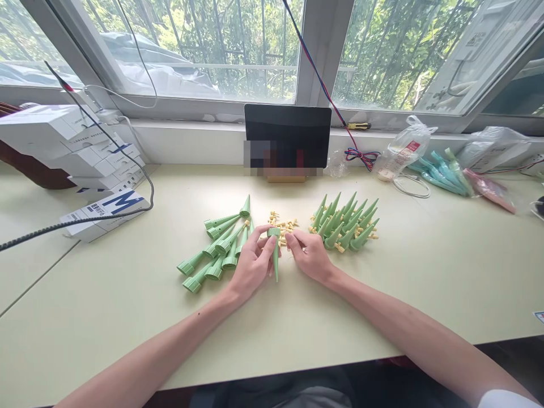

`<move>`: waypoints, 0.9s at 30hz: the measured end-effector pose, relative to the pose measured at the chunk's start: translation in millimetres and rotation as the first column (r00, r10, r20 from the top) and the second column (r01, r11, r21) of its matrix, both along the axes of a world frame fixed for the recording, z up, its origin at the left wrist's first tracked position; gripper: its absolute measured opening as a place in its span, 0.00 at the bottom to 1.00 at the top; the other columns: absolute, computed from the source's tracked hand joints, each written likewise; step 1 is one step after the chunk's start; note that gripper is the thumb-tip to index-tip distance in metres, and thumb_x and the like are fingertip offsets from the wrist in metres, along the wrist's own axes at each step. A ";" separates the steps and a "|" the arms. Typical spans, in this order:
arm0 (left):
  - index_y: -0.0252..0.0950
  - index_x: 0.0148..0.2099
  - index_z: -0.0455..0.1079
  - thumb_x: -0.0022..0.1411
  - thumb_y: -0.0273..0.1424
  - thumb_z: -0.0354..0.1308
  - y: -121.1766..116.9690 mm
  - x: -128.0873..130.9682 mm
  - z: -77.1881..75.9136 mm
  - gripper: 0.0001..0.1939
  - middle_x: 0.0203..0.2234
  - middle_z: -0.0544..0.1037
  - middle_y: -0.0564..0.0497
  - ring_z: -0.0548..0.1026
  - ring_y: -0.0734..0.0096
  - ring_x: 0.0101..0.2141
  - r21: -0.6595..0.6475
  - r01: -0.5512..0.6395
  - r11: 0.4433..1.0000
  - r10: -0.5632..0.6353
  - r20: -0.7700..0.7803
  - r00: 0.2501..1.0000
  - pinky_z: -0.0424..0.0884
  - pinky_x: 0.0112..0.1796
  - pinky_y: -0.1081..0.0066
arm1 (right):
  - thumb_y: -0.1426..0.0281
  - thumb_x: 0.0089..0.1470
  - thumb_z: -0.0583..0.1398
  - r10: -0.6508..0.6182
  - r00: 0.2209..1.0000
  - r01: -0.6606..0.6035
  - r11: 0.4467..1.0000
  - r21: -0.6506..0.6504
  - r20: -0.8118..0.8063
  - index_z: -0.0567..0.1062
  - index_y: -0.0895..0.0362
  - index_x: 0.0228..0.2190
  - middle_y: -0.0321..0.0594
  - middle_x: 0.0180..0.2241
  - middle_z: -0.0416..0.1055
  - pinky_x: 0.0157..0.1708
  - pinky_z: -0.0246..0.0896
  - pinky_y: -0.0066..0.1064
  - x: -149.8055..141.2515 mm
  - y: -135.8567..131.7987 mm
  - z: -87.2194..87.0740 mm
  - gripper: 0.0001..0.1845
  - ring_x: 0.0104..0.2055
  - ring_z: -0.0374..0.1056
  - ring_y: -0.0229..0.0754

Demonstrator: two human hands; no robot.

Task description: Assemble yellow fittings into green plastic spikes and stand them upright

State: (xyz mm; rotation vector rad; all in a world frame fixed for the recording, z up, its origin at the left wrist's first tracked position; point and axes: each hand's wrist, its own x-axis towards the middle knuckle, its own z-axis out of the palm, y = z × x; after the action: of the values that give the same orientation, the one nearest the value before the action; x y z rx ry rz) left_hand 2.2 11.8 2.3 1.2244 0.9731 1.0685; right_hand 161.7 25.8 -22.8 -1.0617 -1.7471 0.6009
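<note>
My left hand (255,258) grips a green plastic spike (276,255), its wide collar up and its point down toward me. Close by on the right, my right hand (309,253) is closed in a pinch beside the spike's collar; whatever lies between its fingertips is too small or hidden to make out. Behind both hands lies a scatter of small yellow valve-like pieces (274,216). Loose green spikes (215,267) lie in a heap left of my left hand. Past my right hand, several green spikes with yellow pieces fitted (348,221) stand in a cluster, points up.
A dark tablet (287,127) stands against the sill at the back. White boxes (97,147) are stacked at the left, with a black braided cable (147,175) running over them. Plastic bags (408,147), a coiled white cable (410,187) and teal packets (444,173) lie at the back right.
</note>
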 end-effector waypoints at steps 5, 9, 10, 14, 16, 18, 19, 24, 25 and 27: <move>0.40 0.52 0.63 0.63 0.44 0.59 0.3 0.2 0.2 0.20 0.22 0.71 0.57 0.61 0.81 0.15 -0.010 -0.007 1.000 0.007 0.004 1.000 0.59 0.15 0.79 | 0.61 0.66 0.52 0.005 1.000 -0.005 1.000 -0.025 0.001 0.64 0.56 0.21 0.33 0.19 0.62 0.24 0.53 0.28 0.3 -1.0 2.0 0.23 0.21 0.56 0.34; 0.40 0.52 0.64 0.63 0.43 0.59 1.2 -0.5 -0.4 0.19 0.23 0.71 0.57 0.62 0.81 0.15 -0.012 -0.009 1.000 0.009 -0.006 1.000 0.59 0.15 0.80 | 0.61 0.66 0.52 0.013 1.000 -0.013 0.999 -0.031 0.003 0.66 0.56 0.21 0.34 0.19 0.65 0.24 0.54 0.28 0.4 -1.8 3.1 0.23 0.21 0.58 0.34; 0.39 0.52 0.64 0.63 0.43 0.59 1.4 -0.7 -0.5 0.19 0.23 0.71 0.57 0.62 0.81 0.15 -0.010 -0.010 1.000 0.010 -0.011 1.000 0.59 0.15 0.80 | 0.61 0.66 0.52 0.017 1.000 -0.017 0.999 -0.033 0.001 0.67 0.56 0.22 0.34 0.19 0.65 0.25 0.55 0.28 0.4 -1.9 3.2 0.22 0.21 0.58 0.34; 0.39 0.52 0.64 0.64 0.43 0.58 1.4 -0.8 0.4 0.19 0.22 0.70 0.57 0.61 0.82 0.15 0.000 -0.005 1.000 0.005 -0.022 1.000 0.58 0.14 0.80 | 0.61 0.66 0.53 0.027 0.999 -0.028 0.998 -0.058 -0.024 0.69 0.57 0.23 0.33 0.20 0.65 0.25 0.55 0.27 0.1 -2.1 3.4 0.20 0.21 0.58 0.34; 0.39 0.52 0.64 0.64 0.43 0.58 1.0 -0.5 1.1 0.19 0.22 0.70 0.57 0.61 0.82 0.15 0.001 -0.003 1.000 0.003 -0.019 1.000 0.58 0.14 0.80 | 0.62 0.65 0.53 0.025 0.999 -0.028 0.997 -0.071 -0.039 0.69 0.57 0.24 0.34 0.21 0.65 0.25 0.56 0.27 -0.1 -2.1 3.5 0.19 0.21 0.59 0.34; 0.39 0.51 0.64 0.64 0.43 0.58 0.8 -0.1 1.5 0.18 0.22 0.69 0.58 0.61 0.82 0.15 0.003 -0.006 1.000 0.006 -0.017 1.000 0.58 0.14 0.80 | 0.62 0.65 0.53 0.025 0.999 -0.029 0.996 -0.079 -0.047 0.69 0.56 0.25 0.34 0.22 0.65 0.26 0.57 0.27 -0.3 -2.0 3.2 0.18 0.22 0.59 0.35; 0.39 0.51 0.64 0.64 0.43 0.58 0.8 0.0 1.5 0.18 0.21 0.69 0.58 0.61 0.82 0.15 0.005 -0.009 1.000 0.009 -0.016 1.000 0.58 0.14 0.80 | 0.62 0.65 0.53 0.026 0.998 -0.030 0.996 -0.082 -0.048 0.69 0.56 0.26 0.34 0.22 0.65 0.26 0.57 0.28 -0.3 -2.0 3.0 0.18 0.23 0.60 0.35; 0.39 0.50 0.64 0.64 0.43 0.58 1.0 0.0 1.0 0.17 0.22 0.70 0.58 0.61 0.81 0.15 0.001 -0.008 1.000 0.008 -0.004 1.000 0.59 0.15 0.80 | 0.62 0.65 0.53 0.033 0.998 -0.038 0.995 -0.093 -0.050 0.70 0.57 0.28 0.35 0.24 0.66 0.26 0.58 0.28 -0.5 -1.5 1.5 0.16 0.23 0.60 0.35; 0.39 0.50 0.64 0.64 0.42 0.58 1.0 -0.1 0.8 0.17 0.22 0.70 0.58 0.61 0.81 0.15 0.000 -0.007 1.000 0.007 -0.002 1.000 0.59 0.15 0.80 | 0.63 0.65 0.53 0.033 0.998 -0.038 0.995 -0.094 -0.050 0.70 0.57 0.28 0.35 0.23 0.66 0.26 0.58 0.28 -0.6 -1.4 1.4 0.16 0.23 0.60 0.35; 0.39 0.50 0.64 0.64 0.42 0.58 1.0 -0.2 0.3 0.17 0.21 0.69 0.58 0.61 0.81 0.15 -0.001 -0.010 1.000 0.010 0.001 1.000 0.59 0.14 0.80 | 0.63 0.65 0.53 0.031 0.998 -0.035 0.995 -0.096 -0.045 0.70 0.57 0.28 0.35 0.23 0.66 0.26 0.58 0.28 -0.7 -1.2 1.4 0.16 0.23 0.60 0.35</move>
State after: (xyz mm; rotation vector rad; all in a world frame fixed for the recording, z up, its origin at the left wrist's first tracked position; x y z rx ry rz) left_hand 2.0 12.9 2.6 1.2194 0.9794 1.0767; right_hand 161.0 24.6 -21.4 -1.0803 -1.7145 0.7309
